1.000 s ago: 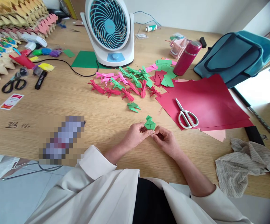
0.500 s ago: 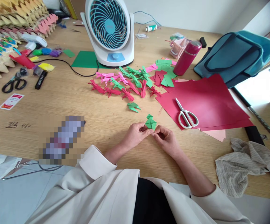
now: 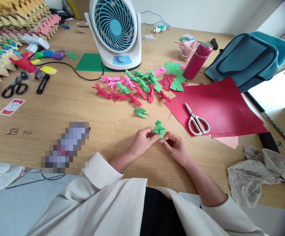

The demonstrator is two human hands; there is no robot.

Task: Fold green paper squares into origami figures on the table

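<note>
On the table (image 3: pixel 83 108): we read handwritten "460" (image 3: pixel 27 132).
Green paper (image 3: pixel 159 129): our left hand (image 3: pixel 142 141) and right hand (image 3: pixel 176 147) pinch it.
Near edge (image 3: pixel 34 166): beneath our forearms (image 3: pixel 203 182).

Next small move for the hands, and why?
Probably crease the lower tip of the folded green paper with the right hand, keeping the rest steady: the left hand grips the paper's left side, and the right thumb and fingers are at that tip.
</note>
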